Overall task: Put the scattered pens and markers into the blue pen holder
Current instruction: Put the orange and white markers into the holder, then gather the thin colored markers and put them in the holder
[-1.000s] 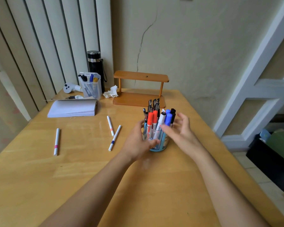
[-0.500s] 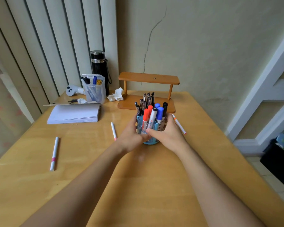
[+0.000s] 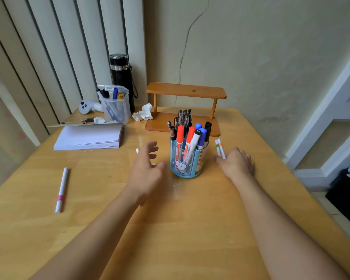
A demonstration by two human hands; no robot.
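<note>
Both hands have left the blue plastic pen holder (image 3: 188, 160) at frame centre: the left hand (image 3: 148, 168) hovers spread and released, while the right hand (image 3: 237, 163) closes on 2 thin white pens (image 3: 220, 148), light, stiff and slippery, best pinched mid-barrel.

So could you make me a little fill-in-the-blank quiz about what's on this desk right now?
1. The pen holder full of markers is coloured ____.
2. The white pen lying alone at the left of the table has a ____ band.
3. The right hand rests at two white pens, one with a green band and one with an ____ band.
4. The left hand is ____, holding nothing.

Missing words: blue; pink; orange; open
</note>
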